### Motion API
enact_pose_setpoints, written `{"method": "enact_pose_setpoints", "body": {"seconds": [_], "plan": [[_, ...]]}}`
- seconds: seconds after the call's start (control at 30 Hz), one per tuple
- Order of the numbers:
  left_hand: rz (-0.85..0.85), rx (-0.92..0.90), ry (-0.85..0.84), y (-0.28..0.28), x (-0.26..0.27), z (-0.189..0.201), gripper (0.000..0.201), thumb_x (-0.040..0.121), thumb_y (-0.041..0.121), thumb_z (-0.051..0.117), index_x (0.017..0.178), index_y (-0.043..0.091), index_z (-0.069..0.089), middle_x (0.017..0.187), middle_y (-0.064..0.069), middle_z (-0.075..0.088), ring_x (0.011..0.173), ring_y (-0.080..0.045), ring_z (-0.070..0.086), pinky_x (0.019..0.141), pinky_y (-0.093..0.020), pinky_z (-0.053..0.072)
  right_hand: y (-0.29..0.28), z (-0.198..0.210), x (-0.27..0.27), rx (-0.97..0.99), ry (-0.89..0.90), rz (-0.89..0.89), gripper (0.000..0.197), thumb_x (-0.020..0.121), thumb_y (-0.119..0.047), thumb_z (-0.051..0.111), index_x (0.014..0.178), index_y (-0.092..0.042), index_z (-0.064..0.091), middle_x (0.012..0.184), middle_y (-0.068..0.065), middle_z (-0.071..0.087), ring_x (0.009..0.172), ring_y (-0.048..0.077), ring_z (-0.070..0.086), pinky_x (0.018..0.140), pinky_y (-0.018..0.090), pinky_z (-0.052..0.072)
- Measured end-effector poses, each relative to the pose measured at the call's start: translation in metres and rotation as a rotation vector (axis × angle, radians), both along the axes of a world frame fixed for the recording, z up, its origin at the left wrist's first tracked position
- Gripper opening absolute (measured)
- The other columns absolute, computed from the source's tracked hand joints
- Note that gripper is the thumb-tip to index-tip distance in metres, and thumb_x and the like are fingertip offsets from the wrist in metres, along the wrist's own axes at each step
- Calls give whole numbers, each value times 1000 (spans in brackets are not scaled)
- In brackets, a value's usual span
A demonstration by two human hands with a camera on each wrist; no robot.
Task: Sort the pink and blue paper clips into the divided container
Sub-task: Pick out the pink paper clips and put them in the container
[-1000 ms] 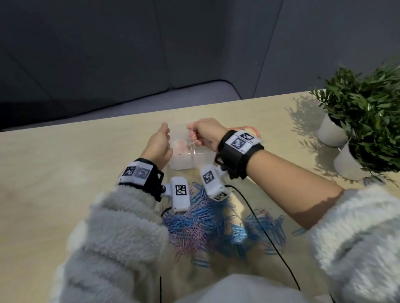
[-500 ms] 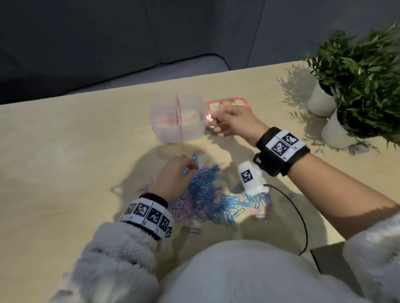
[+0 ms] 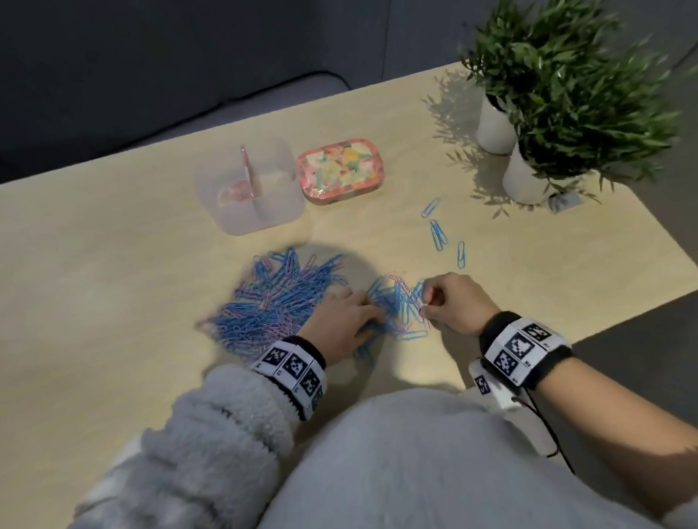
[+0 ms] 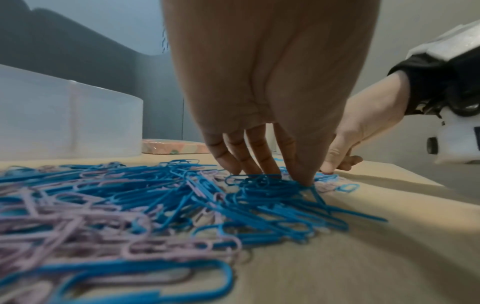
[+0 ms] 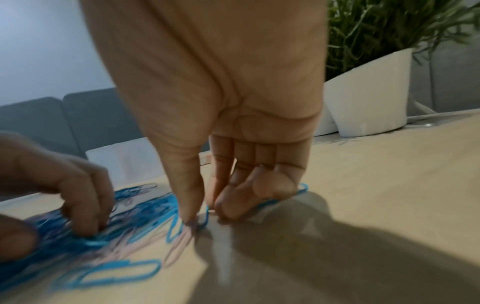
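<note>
A heap of blue and pink paper clips [image 3: 277, 302] [image 4: 182, 195] lies mid-table. Beyond it stands the clear divided container [image 3: 282, 211] [image 4: 78, 123]; pink clips [image 3: 234, 193] lie in its left compartment. My left hand [image 3: 357, 315] [image 4: 272, 174] is on the heap's right part, with fairly straight fingers and thumb pressing down on blue clips. Just to its right, my right hand [image 3: 424, 307] [image 5: 205, 214] has thumb and forefinger pinched on a pale pink clip at the heap's edge, the other fingers curled under.
A flowered pink tin [image 3: 340, 171] sits right of the container. Several loose blue clips [image 3: 437, 229] lie toward two potted plants in white pots [image 3: 522, 175] at the back right. The table's right edge runs close behind the plants.
My right hand has come back from beside the container and tin to the heap and now pinches a clip. My left hand has shifted right along the heap.
</note>
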State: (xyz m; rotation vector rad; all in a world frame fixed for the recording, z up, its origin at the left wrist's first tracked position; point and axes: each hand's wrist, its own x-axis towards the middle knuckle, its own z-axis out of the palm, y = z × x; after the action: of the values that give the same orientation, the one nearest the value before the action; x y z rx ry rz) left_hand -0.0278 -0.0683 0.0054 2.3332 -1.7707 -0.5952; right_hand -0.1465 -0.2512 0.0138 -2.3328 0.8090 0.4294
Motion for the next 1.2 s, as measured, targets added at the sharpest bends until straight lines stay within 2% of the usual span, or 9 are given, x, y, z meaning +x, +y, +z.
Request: {"method": "enact_pose_setpoints", "body": {"seconds": [0.13, 0.3, 0.47, 0.6, 0.73, 0.87, 0.93, 1.03, 1.2], "plan": [[59, 39, -8, 13, 4, -2, 18, 89, 26, 52, 102, 21, 64, 115, -1, 55, 111, -24, 46, 93, -36, 36, 6, -12, -4, -62, -57, -41, 21, 69, -10, 69, 73, -23, 54, 79, 7, 67, 79, 27, 61, 72, 32, 45], [113, 17, -70, 6, 4, 9, 20, 90, 32, 49, 100, 22, 63, 113, 0, 55, 112, -22, 45, 93, -35, 34, -9, -13, -4, 49, -139, -185, 14, 72, -1, 64, 79, -13, 66, 70, 5, 59, 69, 20, 54, 70, 22, 39], [119, -9, -83, -29, -4, 9, 23, 89, 30, 49, 108, 22, 60, 114, -2, 57, 109, -27, 48, 94, -37, 34, -27, -3, -4, 342, -348, -461, 19, 85, 2, 54, 72, -4, 66, 67, 5, 62, 46, -6, 53, 54, 13, 47], [134, 40, -79, -47, -6, 3, 33, 90, 41, 50, 116, 22, 54, 120, -2, 54, 113, -27, 48, 95, -38, 34, -34, 8, -4, 523, -386, -735, 28, 86, 1, 42, 62, -6, 56, 49, 2, 58, 41, 11, 50, 36, 14, 38], [211, 52, -41, -60, -1, 2, 21, 88, 32, 51, 104, 19, 56, 112, -4, 58, 109, -27, 49, 94, -39, 35, -33, 12, -5, 852, -478, -820, 27, 84, 3, 27, 77, 5, 53, 76, 19, 59, 64, 29, 60, 40, 23, 49], [371, -32, 131, -58, 10, 7, 12, 85, 15, 53, 93, 13, 62, 100, -7, 65, 98, -27, 57, 91, -37, 44, -36, 15, -5, 1069, -564, -851, 31, 88, -4, 21, 69, -6, 45, 54, 8, 64, 43, 18, 58, 40, 18, 45], [502, -90, 258, -53, 21, 10, 9, 85, 12, 56, 91, 8, 62, 97, -9, 67, 91, -25, 61, 83, -32, 48, -35, 14, 0, 1005, -507, -798, 33, 93, -15, 29, 66, -10, 46, 44, 2, 56, 35, 15, 47, 37, 17, 36], [624, -142, 264, -44, 41, 10, 7, 84, 7, 58, 88, 5, 63, 96, -11, 68, 89, -26, 61, 80, -32, 49, -27, -1, 9, 636, -349, -537, 29, 90, -15, 52, 61, -13, 50, 47, 4, 43, 38, 15, 34, 41, 19, 28], [514, -71, -51, -49, 47, 7, 14, 86, 22, 57, 95, 15, 67, 105, -10, 63, 100, -30, 54, 88, -41, 44, -7, -12, 33, 140, -242, -134, 16, 85, -10, 49, 74, -13, 58, 75, 7, 63, 75, 25, 58, 73, 30, 44]]}}
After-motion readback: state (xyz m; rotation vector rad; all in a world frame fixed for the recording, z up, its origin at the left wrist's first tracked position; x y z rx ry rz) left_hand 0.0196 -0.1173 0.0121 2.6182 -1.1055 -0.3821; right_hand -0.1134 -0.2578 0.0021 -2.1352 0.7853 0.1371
